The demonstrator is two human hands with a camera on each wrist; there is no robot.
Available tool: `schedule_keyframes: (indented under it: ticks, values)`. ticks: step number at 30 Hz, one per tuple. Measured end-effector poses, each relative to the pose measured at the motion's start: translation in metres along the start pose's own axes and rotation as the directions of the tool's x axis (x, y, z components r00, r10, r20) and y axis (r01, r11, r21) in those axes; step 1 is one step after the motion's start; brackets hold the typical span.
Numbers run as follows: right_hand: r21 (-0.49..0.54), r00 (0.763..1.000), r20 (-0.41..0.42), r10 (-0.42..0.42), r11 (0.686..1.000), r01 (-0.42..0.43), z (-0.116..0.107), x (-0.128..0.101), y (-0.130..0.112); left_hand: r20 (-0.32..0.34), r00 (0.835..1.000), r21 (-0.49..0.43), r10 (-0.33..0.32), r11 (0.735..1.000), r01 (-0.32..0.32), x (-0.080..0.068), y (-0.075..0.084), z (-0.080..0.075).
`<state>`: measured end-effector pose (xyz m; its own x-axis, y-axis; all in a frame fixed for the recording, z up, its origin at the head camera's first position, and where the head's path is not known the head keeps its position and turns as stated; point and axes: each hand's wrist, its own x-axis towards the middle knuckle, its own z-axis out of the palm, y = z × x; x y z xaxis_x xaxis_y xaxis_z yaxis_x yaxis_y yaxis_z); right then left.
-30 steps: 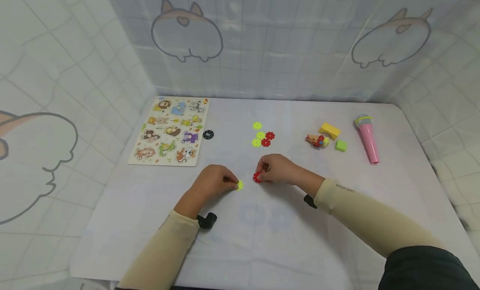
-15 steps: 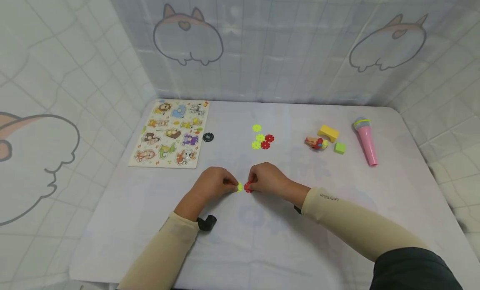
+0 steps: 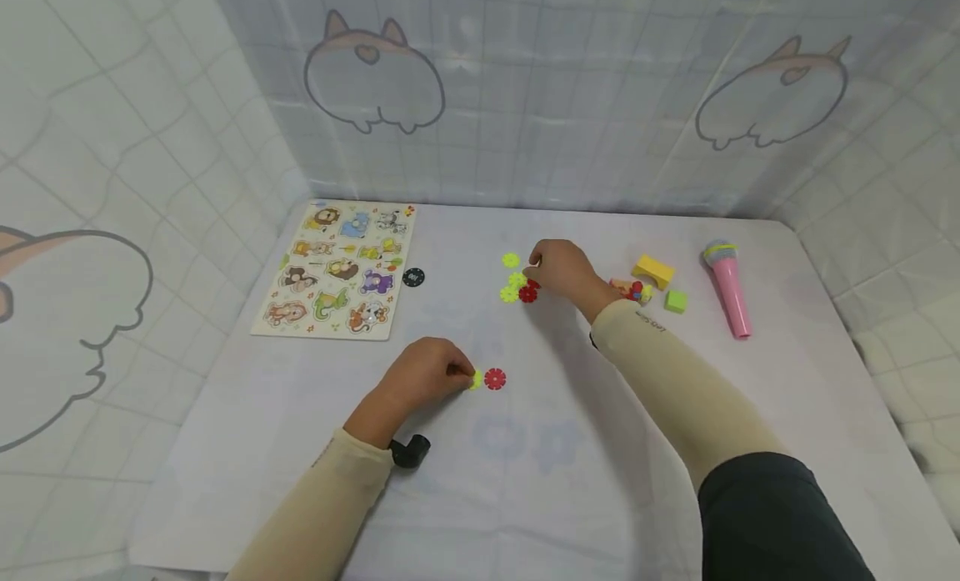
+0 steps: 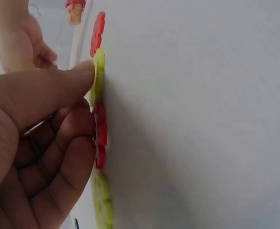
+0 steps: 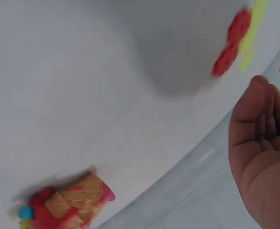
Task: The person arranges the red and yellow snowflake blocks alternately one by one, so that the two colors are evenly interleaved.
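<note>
My left hand (image 3: pixel 429 371) pinches a yellow flower-shaped plastic disc (image 3: pixel 476 380) low over the white table; in the left wrist view its thumb lies on the yellow disc (image 4: pixel 98 71). A red disc (image 3: pixel 495 378) lies just right of it. Under the curled fingers another red disc (image 4: pixel 101 136) shows, with a yellow one (image 4: pixel 102 202) nearer the wrist; the hand hides both in the head view. My right hand (image 3: pixel 564 268) hovers with fingers loosely bent and thumb apart, beside a cluster of yellow discs (image 3: pixel 509 294) and red discs (image 3: pixel 528 293), partly covering it.
An animal puzzle board (image 3: pixel 333 270) lies at back left, a black round chip (image 3: pixel 413 277) beside it. At right are a toy figure (image 3: pixel 637 293), a yellow arch block (image 3: pixel 654 271), a green block (image 3: pixel 676 301) and a pink toy microphone (image 3: pixel 727 289). Curtains surround the table.
My right hand brought a red disc left beside the yellow one, let it go there, then moved away to the cluster at the back. My left hand stays nearly in place.
</note>
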<state>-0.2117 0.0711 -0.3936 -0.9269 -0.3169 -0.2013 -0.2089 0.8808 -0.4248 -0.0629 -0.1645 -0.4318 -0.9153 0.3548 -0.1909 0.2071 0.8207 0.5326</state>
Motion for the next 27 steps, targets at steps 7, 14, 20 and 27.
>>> schedule_keyframes:
  ticks: [7,14,20,27]
  values:
    - [-0.198,0.998,0.054,-0.015,0.980,0.026,0.011,0.042,-0.014,-0.006,1.000,0.022,0.023,1.000,-0.023,0.006,0.007,0.004]
    - [-0.252,1.000,0.012,0.029,0.967,-0.025,0.027,0.054,-0.019,0.035,0.996,0.016,0.086,0.996,-0.087,0.017,0.020,0.015]
    - [-0.162,1.000,-0.017,0.026,0.986,-0.029,0.028,0.055,-0.015,0.023,0.998,-0.010,0.065,0.998,-0.065,0.017,0.021,0.019]
    - [0.108,0.994,-0.086,-0.064,0.992,0.073,0.023,0.037,-0.018,0.016,0.999,-0.011,0.039,0.999,-0.039,0.014,0.021,0.015]
